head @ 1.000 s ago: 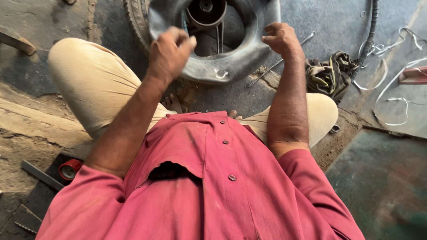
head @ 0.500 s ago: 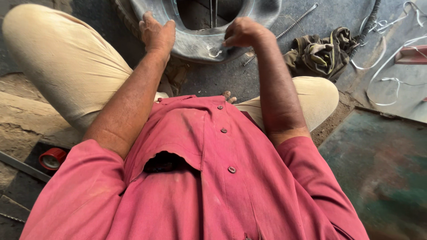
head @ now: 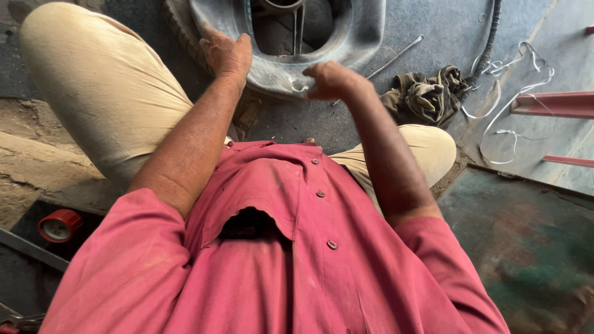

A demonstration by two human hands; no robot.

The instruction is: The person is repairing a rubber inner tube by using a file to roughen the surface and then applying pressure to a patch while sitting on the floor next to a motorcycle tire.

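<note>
The left hand (head: 228, 54) grips the rim of the grey tyre (head: 346, 43) lying on the floor ahead of the knees; the right hand (head: 331, 80), loosely curled, touches its near edge; a rag (head: 427, 96) lies beside.

Head camera looks steeply down, close over the person's chest.

Grey concrete floor (head: 433, 25) carries a tyre (head: 297, 68), crumpled olive rag (head: 424, 93), white straps (head: 501, 111), perhaps a red tin (head: 59, 226).
</note>
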